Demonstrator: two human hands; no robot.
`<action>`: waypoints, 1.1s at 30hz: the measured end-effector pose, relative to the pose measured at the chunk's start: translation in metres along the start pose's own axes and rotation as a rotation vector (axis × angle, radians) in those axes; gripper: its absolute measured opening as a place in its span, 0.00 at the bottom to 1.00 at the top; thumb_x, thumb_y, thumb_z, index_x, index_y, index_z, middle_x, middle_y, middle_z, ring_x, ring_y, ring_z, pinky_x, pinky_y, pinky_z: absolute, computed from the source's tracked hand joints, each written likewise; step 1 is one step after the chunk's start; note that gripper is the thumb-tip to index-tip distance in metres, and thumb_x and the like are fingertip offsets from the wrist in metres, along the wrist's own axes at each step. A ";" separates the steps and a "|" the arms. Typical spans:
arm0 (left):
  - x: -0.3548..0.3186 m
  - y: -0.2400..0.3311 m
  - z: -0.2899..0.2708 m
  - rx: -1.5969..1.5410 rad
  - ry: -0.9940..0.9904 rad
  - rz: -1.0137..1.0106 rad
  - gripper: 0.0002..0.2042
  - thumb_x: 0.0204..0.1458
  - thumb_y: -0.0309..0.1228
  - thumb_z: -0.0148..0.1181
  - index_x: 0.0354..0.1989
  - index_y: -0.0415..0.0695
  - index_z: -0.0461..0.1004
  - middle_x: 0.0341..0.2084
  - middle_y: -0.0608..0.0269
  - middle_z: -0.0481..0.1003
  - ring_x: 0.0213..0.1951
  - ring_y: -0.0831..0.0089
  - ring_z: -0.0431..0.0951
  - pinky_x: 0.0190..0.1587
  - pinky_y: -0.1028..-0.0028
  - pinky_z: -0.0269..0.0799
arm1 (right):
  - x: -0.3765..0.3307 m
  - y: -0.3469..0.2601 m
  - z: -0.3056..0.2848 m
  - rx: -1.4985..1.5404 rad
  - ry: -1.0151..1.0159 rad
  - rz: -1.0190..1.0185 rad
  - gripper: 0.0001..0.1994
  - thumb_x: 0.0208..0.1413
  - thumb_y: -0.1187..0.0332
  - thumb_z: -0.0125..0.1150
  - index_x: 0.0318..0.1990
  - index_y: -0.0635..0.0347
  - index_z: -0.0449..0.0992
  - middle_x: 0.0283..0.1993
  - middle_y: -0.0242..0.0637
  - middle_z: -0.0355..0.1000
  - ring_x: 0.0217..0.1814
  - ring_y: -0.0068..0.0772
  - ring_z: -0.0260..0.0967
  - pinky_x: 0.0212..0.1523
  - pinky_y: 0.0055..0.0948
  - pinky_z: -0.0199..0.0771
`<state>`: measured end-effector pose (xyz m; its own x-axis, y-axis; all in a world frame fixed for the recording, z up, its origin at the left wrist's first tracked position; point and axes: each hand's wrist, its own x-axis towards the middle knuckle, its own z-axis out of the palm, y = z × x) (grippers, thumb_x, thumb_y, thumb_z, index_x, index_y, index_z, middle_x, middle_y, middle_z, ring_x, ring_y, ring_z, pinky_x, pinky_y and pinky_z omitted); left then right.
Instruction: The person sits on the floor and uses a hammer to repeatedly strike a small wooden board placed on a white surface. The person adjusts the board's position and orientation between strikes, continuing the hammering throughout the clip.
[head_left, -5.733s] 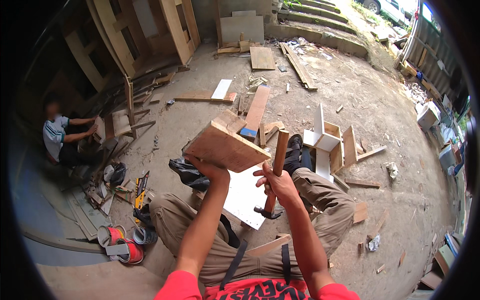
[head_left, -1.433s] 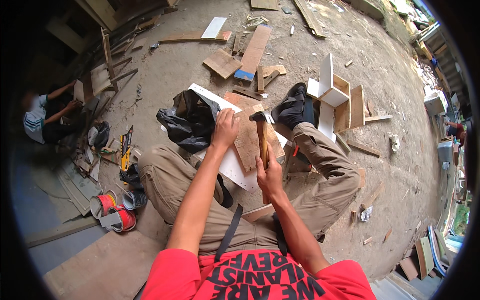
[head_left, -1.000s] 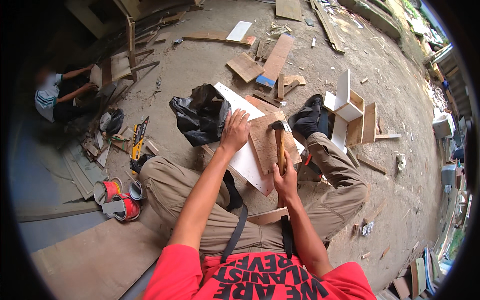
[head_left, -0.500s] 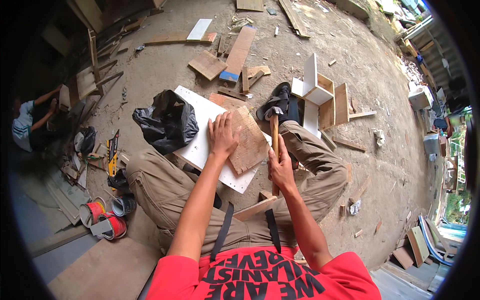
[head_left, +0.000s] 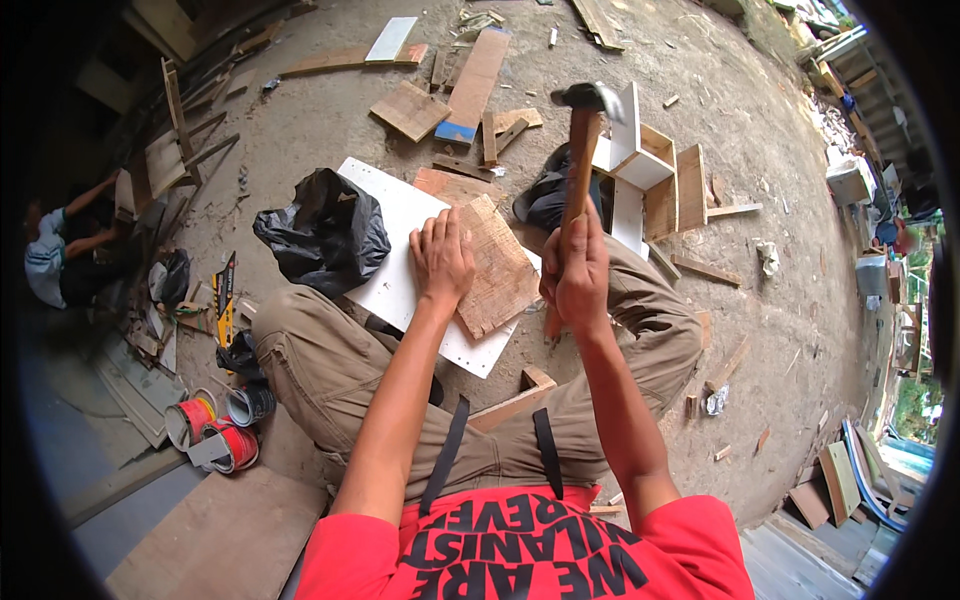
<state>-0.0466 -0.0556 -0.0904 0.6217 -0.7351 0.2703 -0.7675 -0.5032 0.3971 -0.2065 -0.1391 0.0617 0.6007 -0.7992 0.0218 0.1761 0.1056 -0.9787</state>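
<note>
My right hand (head_left: pixel 580 275) is wrapped round the wooden handle of a claw hammer (head_left: pixel 582 165), its dark metal head raised high above the ground. My left hand (head_left: pixel 443 258) presses on the left side of a square wooden board (head_left: pixel 498 275), fingers bent against its edge and top. That board is tilted and lies over a white panel (head_left: pixel 400 300) with small holes along its borders. A crumpled black plastic bag (head_left: pixel 325 230) sits on the panel's left part. Between my legs a wooden block frame (head_left: pixel 515 397) rests on the ground.
A partly built white-and-wood box piece (head_left: pixel 655 180) stands beyond my right leg. Planks (head_left: pixel 473 85) and offcuts lie ahead. Left are a yellow handsaw (head_left: pixel 225 300) and paint cans (head_left: pixel 232 447). Another person (head_left: pixel 60 245) sits at far left. Sheets (head_left: pixel 840 480) lean at far right.
My right hand has lifted the hammer from beside the board up toward me. The left hand has shifted slightly toward the board's left edge, its fingers more bent.
</note>
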 end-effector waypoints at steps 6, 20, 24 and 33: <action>0.001 -0.002 0.001 -0.006 0.025 0.000 0.24 0.63 0.40 0.43 0.65 0.42 0.62 0.62 0.54 0.66 0.65 0.57 0.61 0.69 0.54 0.44 | -0.038 0.036 -0.012 -0.024 -0.049 0.542 0.21 0.73 0.55 0.41 0.67 0.53 0.61 0.20 0.22 0.57 0.14 0.13 0.51 0.13 0.19 0.55; 0.000 0.002 0.002 -0.032 0.048 -0.003 0.24 0.60 0.37 0.47 0.65 0.44 0.63 0.60 0.55 0.67 0.64 0.58 0.61 0.69 0.52 0.44 | -0.044 0.071 0.012 0.039 0.117 0.013 0.26 0.74 0.56 0.39 0.73 0.56 0.51 0.21 0.22 0.56 0.16 0.11 0.51 0.13 0.16 0.53; -0.001 -0.003 0.004 -0.049 0.063 -0.020 0.24 0.60 0.36 0.47 0.64 0.44 0.63 0.60 0.55 0.67 0.64 0.57 0.61 0.69 0.52 0.43 | -0.053 0.084 0.013 0.085 0.117 0.424 0.26 0.73 0.56 0.43 0.72 0.58 0.53 0.21 0.21 0.56 0.18 0.11 0.51 0.15 0.16 0.53; 0.003 -0.005 0.005 -0.045 0.056 -0.018 0.24 0.60 0.37 0.46 0.64 0.42 0.64 0.60 0.54 0.67 0.64 0.56 0.61 0.69 0.51 0.44 | -0.025 0.011 0.009 0.199 0.205 -0.111 0.24 0.74 0.57 0.39 0.71 0.55 0.50 0.25 0.24 0.56 0.16 0.11 0.51 0.12 0.15 0.55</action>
<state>-0.0419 -0.0578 -0.0962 0.6439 -0.6988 0.3114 -0.7493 -0.4939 0.4411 -0.2124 -0.1123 0.0520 0.4031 -0.9129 0.0646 0.3928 0.1088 -0.9132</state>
